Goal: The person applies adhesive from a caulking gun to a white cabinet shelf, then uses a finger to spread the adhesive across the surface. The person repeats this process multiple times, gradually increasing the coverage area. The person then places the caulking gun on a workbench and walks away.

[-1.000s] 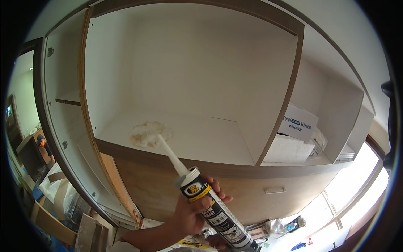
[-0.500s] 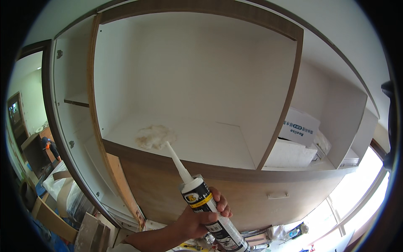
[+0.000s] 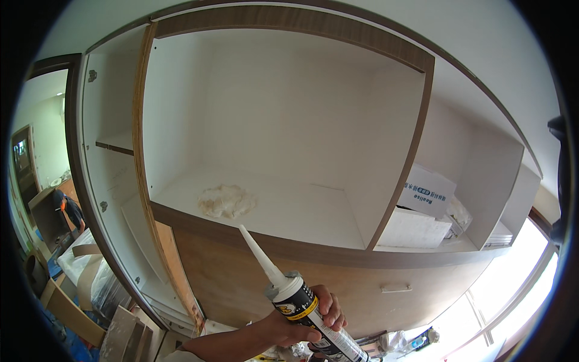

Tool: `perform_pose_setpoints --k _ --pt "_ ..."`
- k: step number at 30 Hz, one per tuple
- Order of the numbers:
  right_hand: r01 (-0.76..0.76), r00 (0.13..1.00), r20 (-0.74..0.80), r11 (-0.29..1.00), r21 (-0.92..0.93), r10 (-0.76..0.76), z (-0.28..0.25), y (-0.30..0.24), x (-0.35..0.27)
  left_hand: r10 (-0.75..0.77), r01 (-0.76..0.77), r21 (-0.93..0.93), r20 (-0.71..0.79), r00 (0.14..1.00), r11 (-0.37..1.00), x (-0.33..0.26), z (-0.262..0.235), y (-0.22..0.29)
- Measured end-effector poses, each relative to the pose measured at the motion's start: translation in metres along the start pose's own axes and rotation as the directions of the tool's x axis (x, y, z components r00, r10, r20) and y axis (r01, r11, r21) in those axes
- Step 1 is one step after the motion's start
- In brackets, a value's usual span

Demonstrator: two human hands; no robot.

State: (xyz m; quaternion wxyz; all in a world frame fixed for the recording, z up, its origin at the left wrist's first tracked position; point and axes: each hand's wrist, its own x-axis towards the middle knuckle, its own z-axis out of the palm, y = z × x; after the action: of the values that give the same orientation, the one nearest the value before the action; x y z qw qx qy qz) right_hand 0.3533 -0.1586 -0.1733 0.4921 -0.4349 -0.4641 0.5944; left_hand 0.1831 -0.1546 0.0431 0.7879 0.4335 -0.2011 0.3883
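My left hand [image 3: 316,318] is closed round a sealant cartridge [image 3: 304,306], black and white with a yellow band. Its long white tapered nozzle [image 3: 260,254] points up and to the left. In the picture, the tip lies over the brown front edge of an open white cabinet [image 3: 301,208], just below a tan, uneven patch [image 3: 226,200] on the cabinet floor. Past the lower edge of the view, the cartridge's rear end is cut off. My right hand does not show.
A white box [image 3: 427,192] with blue print rests on another white box in the right compartment. Brown panelling [image 3: 289,277] with a small handle runs below. At far left, a person [image 3: 71,208] is beyond a doorway, near wrapped goods and boards [image 3: 72,314].
My left hand and the cartridge have shifted down and slightly right. The nozzle tip, which overlapped the patch's lower edge, now appears below it. The view has shifted a little.
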Motion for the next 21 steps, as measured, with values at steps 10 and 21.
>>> perform_pose_setpoints --k 10,21 --pt "0.006 1.0 -0.001 0.999 -0.042 -0.006 0.0 -0.011 0.019 0.026 -0.028 0.041 0.056 0.998 0.999 -0.004 -0.01 0.002" --pt "-0.046 0.999 -0.031 0.997 -0.056 0.044 -0.004 0.005 0.016 0.103 -0.103 -0.062 -0.011 0.995 0.993 -0.008 -0.026 0.005"
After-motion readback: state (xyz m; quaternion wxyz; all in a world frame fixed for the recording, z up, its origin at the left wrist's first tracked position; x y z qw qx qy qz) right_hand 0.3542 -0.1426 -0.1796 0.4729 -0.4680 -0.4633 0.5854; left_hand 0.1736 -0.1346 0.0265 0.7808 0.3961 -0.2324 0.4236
